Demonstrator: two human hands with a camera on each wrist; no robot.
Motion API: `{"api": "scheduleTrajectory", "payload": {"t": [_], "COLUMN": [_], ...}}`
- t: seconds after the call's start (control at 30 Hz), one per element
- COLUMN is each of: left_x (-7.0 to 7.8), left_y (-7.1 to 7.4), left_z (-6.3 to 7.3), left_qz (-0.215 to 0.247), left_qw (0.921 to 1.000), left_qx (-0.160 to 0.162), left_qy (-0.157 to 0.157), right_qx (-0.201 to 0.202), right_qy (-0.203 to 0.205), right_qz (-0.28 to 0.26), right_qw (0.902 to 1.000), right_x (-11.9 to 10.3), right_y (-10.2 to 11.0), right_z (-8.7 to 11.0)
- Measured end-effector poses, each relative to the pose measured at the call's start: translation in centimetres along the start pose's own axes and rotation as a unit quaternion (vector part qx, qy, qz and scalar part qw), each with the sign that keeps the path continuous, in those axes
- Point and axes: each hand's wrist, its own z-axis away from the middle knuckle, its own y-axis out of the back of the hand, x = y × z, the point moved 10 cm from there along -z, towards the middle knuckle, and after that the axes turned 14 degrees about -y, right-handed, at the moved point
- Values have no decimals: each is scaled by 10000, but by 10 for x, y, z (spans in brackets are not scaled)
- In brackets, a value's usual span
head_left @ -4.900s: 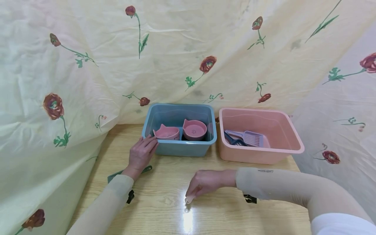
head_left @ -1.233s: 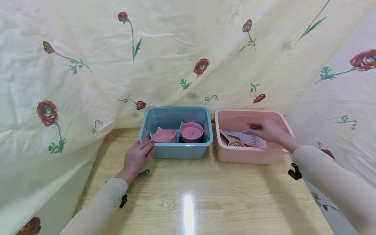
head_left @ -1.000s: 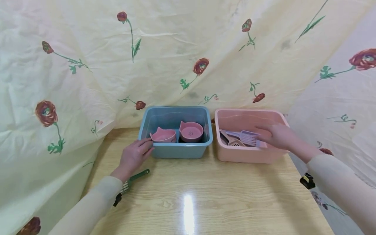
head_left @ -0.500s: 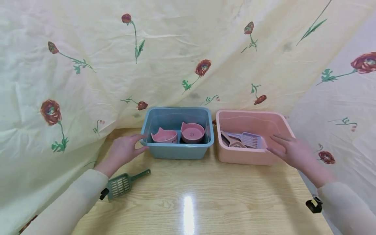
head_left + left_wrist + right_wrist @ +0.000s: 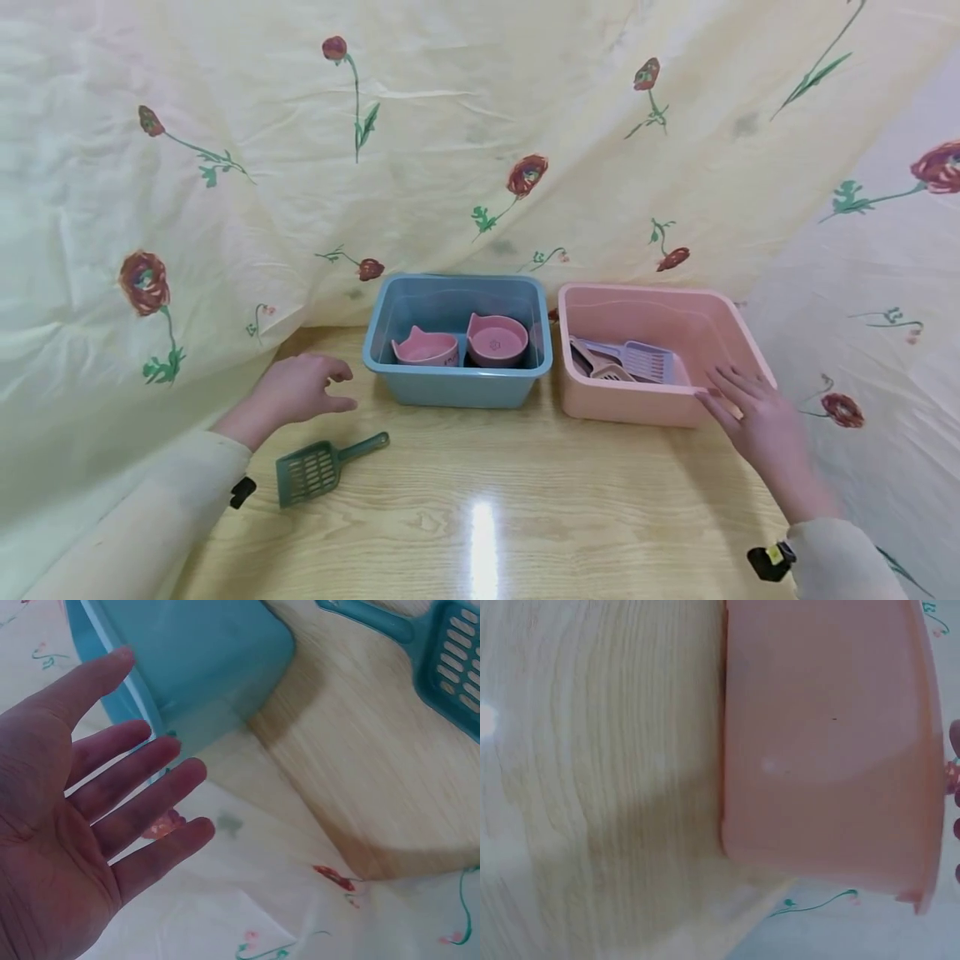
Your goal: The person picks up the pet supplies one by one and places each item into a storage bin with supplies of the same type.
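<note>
My left hand (image 5: 303,387) hovers left of the blue tub (image 5: 457,390), fingers loosely bent with nothing in them; the left wrist view shows its palm and spread fingers. Below it a green litter scoop (image 5: 309,472) lies on the table, its handle pointing right. My right hand (image 5: 761,425) is at the front right corner of the pink tub (image 5: 637,402), fingers extended over the rim and holding nothing. Inside that tub lie a beige scoop (image 5: 609,371), a lilac scoop (image 5: 648,362) and a dark scoop mostly hidden beneath them.
Two pink cat-eared bowls, a left one (image 5: 427,347) and a right one (image 5: 497,340), sit in the blue tub. A floral cloth (image 5: 450,125) hangs behind and at both sides of the wooden table (image 5: 420,517).
The beige scoop has come into the pink tub, and the right hand has drawn back out toward its front corner. The left hand has left the blue rim, uncovering the green scoop.
</note>
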Motion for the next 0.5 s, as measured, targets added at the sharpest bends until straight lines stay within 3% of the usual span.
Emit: {"api": "scheduleTrajectory", "payload": {"t": [0.13,0.37,0.5], "left_x": [-7,-20,-25], "left_y": [-13,-51,-68], "left_z": [2,8,13], "left_qz": [154,394,325], "left_qw": [9994,9964,9952], "left_qx": [-311,-708,-899], "left_qy": [15,-251,-184], "right_qx": [345,545,626], "right_qy": [-57,-254,-360], "right_qz": [-7,-9,-28], "right_qw": [9994,9982,9974], "right_x": [3,5,5], "right_y": [0,-5,-8], "right_z": [9,21,20]}}
